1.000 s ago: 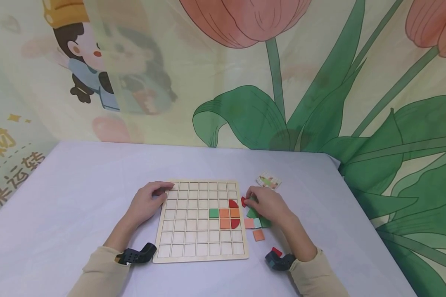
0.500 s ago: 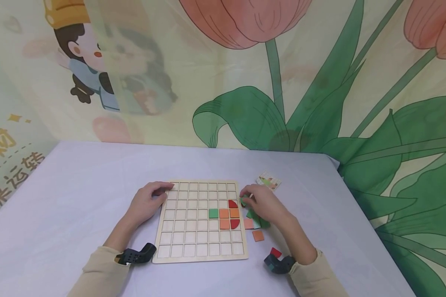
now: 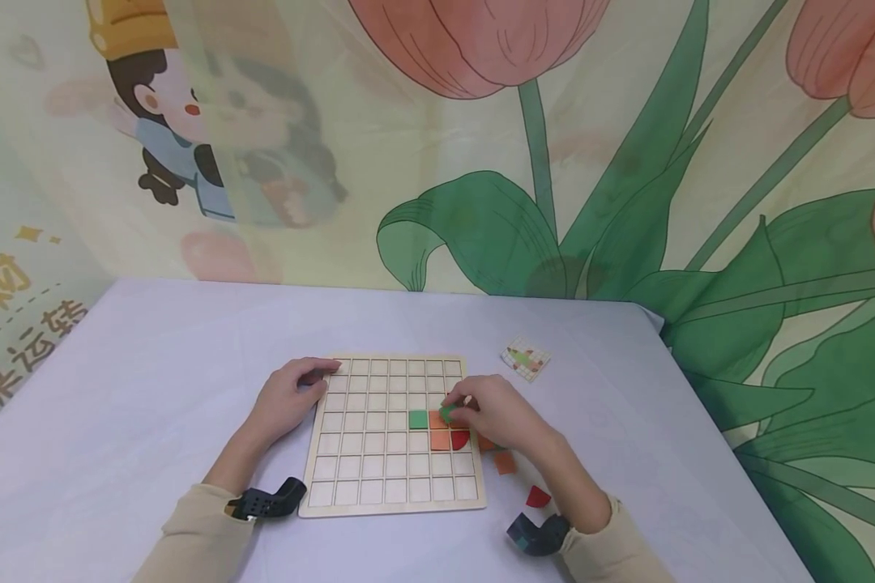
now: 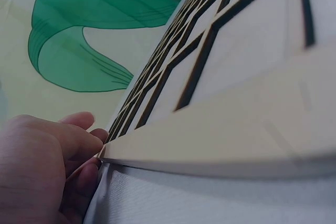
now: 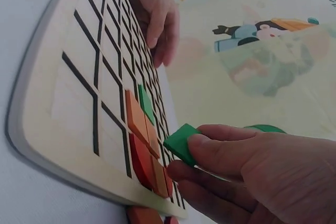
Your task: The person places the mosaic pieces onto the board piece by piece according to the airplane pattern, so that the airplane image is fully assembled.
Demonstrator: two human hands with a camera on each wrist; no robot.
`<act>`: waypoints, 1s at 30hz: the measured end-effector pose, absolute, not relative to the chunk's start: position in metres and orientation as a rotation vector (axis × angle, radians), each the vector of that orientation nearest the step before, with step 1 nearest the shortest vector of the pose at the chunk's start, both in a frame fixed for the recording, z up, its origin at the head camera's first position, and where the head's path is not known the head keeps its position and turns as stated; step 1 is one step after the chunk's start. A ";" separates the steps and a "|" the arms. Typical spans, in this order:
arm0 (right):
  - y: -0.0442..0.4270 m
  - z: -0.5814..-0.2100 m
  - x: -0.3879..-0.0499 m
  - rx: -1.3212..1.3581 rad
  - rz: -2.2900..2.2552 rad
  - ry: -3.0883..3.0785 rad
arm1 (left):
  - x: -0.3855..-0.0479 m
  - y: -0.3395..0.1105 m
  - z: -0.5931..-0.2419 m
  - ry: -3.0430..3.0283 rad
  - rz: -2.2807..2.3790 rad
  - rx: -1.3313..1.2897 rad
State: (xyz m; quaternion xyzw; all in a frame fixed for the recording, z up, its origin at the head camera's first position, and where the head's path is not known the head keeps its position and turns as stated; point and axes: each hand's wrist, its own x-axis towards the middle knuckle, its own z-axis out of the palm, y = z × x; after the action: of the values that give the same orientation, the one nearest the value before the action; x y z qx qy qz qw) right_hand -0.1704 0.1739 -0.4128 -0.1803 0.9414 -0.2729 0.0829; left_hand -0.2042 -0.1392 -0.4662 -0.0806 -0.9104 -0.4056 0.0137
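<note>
A square wooden grid board [image 3: 364,465] lies flat on the table. My left hand [image 3: 284,405] holds it by the upper left corner; in the left wrist view the fingertips meet its edge. My right hand [image 3: 503,413] is over the board's right side, pinching a green tile [image 5: 180,141] between thumb and fingers. The tile is tilted and above the cells in the right wrist view. Set in the grid are a green square [image 3: 418,419], several orange squares [image 3: 440,441] and a red rounded piece [image 3: 460,440]. My right hand covers part of this group.
Right of the board lie a loose orange square [image 3: 505,462] and a red piece [image 3: 538,496]. Other loose pieces there are mostly hidden by my right arm. A small pattern card [image 3: 527,358] lies farther back. A printed backdrop [image 3: 335,162] hangs behind the table.
My right hand has picked up the green tile from the loose pieces at the right and moved left with it over the board. My left hand has stayed at the corner.
</note>
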 end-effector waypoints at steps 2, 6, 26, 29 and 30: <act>0.171 -0.413 -0.168 -0.536 -0.836 2.800 | -0.204 -0.139 -0.466 -2.836 -1.265 -0.251; 0.165 -0.415 -0.166 -0.571 -0.884 2.794 | -0.204 -0.139 -0.466 -2.839 -1.262 -0.250; 0.147 -0.421 -0.157 -0.678 -0.938 2.760 | -0.202 -0.139 -0.464 -2.843 -1.262 -0.238; 0.146 -0.422 -0.156 -0.684 -0.928 2.758 | -0.202 -0.139 -0.464 -2.840 -1.264 -0.243; 0.146 -0.423 -0.156 -0.684 -0.926 2.757 | -0.202 -0.139 -0.464 -2.839 -1.263 -0.245</act>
State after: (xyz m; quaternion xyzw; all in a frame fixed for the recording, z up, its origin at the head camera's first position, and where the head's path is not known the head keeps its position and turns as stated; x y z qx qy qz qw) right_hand -0.1561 0.1457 -0.4226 -0.2282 0.9201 -0.3090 0.0769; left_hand -0.2025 -0.1386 -0.4638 -0.0786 -0.9108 -0.4052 0.0120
